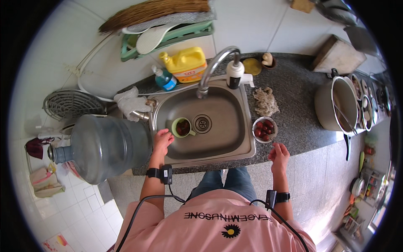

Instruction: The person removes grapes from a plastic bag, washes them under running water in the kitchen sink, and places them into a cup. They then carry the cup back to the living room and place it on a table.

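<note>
My left hand [163,140], empty with loosely curled fingers, hovers over the left edge of the stainless steel sink [217,138]. Just right of it a light green cup [175,127] with dark red fruits [183,127] stands in the basin, beside the drain strainer [201,123]. My right hand [279,153] holds nothing; its fingers are partly bent near the counter's front edge. Close above that hand a white bowl [256,138] of red fruits [264,129] sits on the dark stone counter [296,129]. The chrome faucet [211,71] with a white filter [235,74] arches over the sink's back.
A large plastic water bottle [107,146] lies left of the sink. Behind stand a soap pump bottle [165,78] and a yellow jug [189,64]. A crumpled cloth [266,101] lies right of the sink; farther right is a deep metal pot [326,102] with its handle past the counter edge.
</note>
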Available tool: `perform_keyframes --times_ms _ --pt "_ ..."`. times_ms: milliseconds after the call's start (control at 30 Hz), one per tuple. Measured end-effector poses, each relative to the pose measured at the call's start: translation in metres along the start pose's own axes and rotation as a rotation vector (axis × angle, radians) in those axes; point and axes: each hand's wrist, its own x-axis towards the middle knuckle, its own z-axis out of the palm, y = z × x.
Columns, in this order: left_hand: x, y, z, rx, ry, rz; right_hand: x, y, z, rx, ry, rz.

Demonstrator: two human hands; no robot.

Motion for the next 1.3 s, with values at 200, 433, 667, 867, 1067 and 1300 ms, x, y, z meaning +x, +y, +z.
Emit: perform_keyframes --times_ms 200,433,667,867,1067,1300 --pt "0.059 -0.047 0.013 0.745 -0.052 0.393 -0.012 0.008 0.004 -0.015 0.040 0.096" --pt "0.093 -0.061 0.050 1.201 -0.085 0.687 -0.022 0.007 0.007 0.017 -0.029 0.180" --pt "0.076 -0.044 0.062 1.459 -0.207 0.481 -0.006 0.019 0.030 0.333 -0.028 0.222" --pt "0.076 -0.043 0.061 1.459 -0.244 0.566 0.007 0.023 0.040 0.429 -0.043 0.142" --pt "0.089 -0.043 0.047 1.386 -0.281 0.492 0.012 0.024 0.045 0.375 -0.072 0.116" --pt "0.082 -0.039 0.034 1.273 -0.324 0.527 0.009 0.019 0.052 0.329 -0.035 0.075"
